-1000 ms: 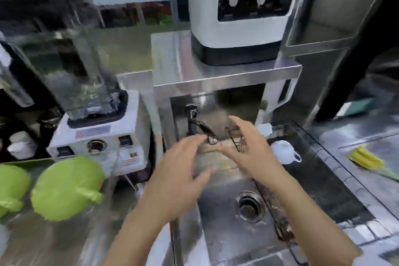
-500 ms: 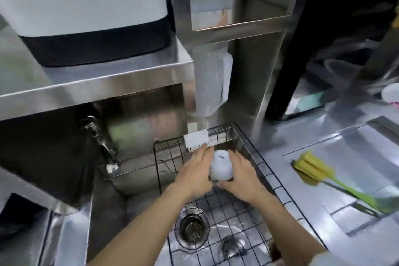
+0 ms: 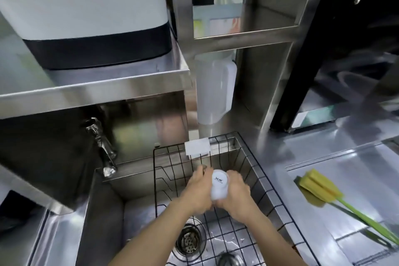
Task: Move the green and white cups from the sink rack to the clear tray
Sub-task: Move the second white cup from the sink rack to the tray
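Observation:
A white cup [image 3: 219,187] is held upside down over the black wire sink rack [image 3: 254,170], its printed base facing up. My left hand [image 3: 197,193] grips its left side and my right hand [image 3: 236,195] grips its right side and lower rim. The rack sits in the steel sink [image 3: 103,222] on the right half. No green cup and no clear tray are in view.
A tap [image 3: 101,147] juts out at the sink's left back. A white sponge [image 3: 197,146] hangs on the rack's far rim. A yellow brush with a green handle [image 3: 319,190] lies on the counter at right. A white machine [image 3: 86,17] stands on the shelf above.
The view swung from the left counter to the sink rack. Both hands went from open above the sink to closed around the white cup, which now sits slightly lifted and tilted.

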Demonstrator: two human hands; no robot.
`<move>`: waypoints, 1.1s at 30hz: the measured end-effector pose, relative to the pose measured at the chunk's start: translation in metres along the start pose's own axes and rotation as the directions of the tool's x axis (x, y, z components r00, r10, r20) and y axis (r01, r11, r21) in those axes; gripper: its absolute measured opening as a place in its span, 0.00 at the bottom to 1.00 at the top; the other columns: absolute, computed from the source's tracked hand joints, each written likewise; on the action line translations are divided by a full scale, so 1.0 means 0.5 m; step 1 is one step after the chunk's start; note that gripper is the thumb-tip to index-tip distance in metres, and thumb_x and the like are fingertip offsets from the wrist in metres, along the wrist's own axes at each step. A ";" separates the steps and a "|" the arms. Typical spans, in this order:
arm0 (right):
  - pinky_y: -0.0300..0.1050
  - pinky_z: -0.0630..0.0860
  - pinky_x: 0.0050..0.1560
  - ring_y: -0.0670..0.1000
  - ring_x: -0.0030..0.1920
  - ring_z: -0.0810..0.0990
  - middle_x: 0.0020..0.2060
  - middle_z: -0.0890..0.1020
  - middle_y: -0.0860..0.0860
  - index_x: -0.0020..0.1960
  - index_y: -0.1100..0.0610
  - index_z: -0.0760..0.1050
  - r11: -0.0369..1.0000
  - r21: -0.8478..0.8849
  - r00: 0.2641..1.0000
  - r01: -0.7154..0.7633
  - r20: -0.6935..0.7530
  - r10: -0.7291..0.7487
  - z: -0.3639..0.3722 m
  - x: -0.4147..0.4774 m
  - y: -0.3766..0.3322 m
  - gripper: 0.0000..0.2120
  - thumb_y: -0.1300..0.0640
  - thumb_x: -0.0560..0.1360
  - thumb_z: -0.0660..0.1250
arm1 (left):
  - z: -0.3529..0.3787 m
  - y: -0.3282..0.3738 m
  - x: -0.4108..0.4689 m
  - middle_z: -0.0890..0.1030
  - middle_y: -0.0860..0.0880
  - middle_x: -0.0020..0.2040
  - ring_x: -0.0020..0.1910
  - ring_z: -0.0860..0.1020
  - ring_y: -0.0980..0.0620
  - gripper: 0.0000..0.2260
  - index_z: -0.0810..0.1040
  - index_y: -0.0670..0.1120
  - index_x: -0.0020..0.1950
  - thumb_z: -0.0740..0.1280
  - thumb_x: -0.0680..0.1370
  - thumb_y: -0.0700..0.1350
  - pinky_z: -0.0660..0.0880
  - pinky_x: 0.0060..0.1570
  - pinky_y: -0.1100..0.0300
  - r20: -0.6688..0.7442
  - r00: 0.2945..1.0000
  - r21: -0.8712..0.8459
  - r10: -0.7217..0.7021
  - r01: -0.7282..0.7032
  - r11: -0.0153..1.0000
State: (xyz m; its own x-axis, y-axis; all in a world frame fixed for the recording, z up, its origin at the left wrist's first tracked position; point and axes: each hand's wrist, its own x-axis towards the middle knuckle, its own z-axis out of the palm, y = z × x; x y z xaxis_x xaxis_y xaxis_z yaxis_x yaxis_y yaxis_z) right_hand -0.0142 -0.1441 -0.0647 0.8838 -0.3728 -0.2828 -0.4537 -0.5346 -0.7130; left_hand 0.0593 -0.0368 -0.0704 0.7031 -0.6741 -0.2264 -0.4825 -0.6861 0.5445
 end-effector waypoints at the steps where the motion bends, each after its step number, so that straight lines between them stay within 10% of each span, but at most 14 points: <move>1: 0.56 0.76 0.53 0.59 0.54 0.77 0.51 0.78 0.52 0.55 0.46 0.64 0.998 0.058 0.999 -0.003 0.046 0.000 0.001 -0.007 -0.001 0.34 0.50 0.52 0.76 | -0.003 -0.004 -0.010 0.68 0.45 0.59 0.59 0.70 0.45 0.36 0.63 0.47 0.63 0.76 0.60 0.43 0.72 0.59 0.49 0.025 1.000 -0.038 -0.005 0.006 0.999; 6: 0.56 0.80 0.45 0.48 0.41 0.79 0.41 0.80 0.50 0.39 0.52 0.71 0.964 0.217 0.988 0.154 -0.016 -0.154 -0.038 -0.075 -0.061 0.20 0.65 0.53 0.75 | -0.044 0.003 -0.076 0.72 0.49 0.58 0.58 0.72 0.49 0.34 0.65 0.51 0.62 0.75 0.60 0.45 0.74 0.56 0.51 -0.073 0.997 -0.172 0.027 -0.039 0.984; 9: 0.34 0.77 0.45 0.39 0.49 0.78 0.50 0.79 0.45 0.51 0.43 0.71 0.925 0.302 0.973 0.231 -0.098 -0.211 -0.065 -0.111 -0.105 0.31 0.66 0.56 0.77 | -0.124 0.033 -0.121 0.68 0.48 0.66 0.65 0.66 0.50 0.37 0.59 0.49 0.69 0.74 0.65 0.49 0.63 0.67 0.54 -0.159 0.969 -0.023 0.191 -0.197 0.980; 15: 0.27 0.75 0.44 0.34 0.52 0.77 0.55 0.77 0.42 0.55 0.40 0.70 0.816 0.423 0.919 0.393 -0.146 -0.366 -0.095 -0.206 -0.248 0.35 0.67 0.58 0.79 | -0.308 0.056 -0.278 0.63 0.53 0.72 0.70 0.59 0.56 0.37 0.56 0.52 0.72 0.65 0.69 0.63 0.49 0.67 0.65 -0.307 0.875 0.159 0.374 -0.341 0.927; 27: 0.21 0.70 0.47 0.33 0.58 0.71 0.56 0.75 0.36 0.54 0.34 0.68 0.649 0.361 0.710 0.670 -0.055 -0.702 0.093 -0.405 -0.564 0.39 0.63 0.54 0.81 | -0.481 -0.094 -0.691 0.70 0.52 0.67 0.66 0.64 0.56 0.35 0.59 0.52 0.68 0.66 0.66 0.62 0.59 0.62 0.60 -0.662 0.700 0.225 0.268 -0.156 0.962; 33: 0.25 0.71 0.51 0.33 0.57 0.72 0.57 0.75 0.36 0.55 0.35 0.67 0.639 0.390 0.649 0.663 0.126 -0.750 0.219 -0.476 -0.671 0.37 0.54 0.53 0.81 | -0.521 -0.190 -0.867 0.69 0.58 0.66 0.66 0.64 0.59 0.37 0.61 0.56 0.68 0.69 0.63 0.64 0.59 0.64 0.57 -0.684 0.724 0.130 0.088 0.003 0.991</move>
State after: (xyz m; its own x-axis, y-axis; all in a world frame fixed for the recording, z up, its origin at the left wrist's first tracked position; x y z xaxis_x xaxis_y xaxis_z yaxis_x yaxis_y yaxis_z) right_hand -0.0599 0.2069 0.1717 0.9284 0.2544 0.2708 0.3409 -0.2933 -0.8932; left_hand -0.0637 0.3920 0.1867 0.8241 -0.3610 0.4366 -0.5444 -0.7178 0.4340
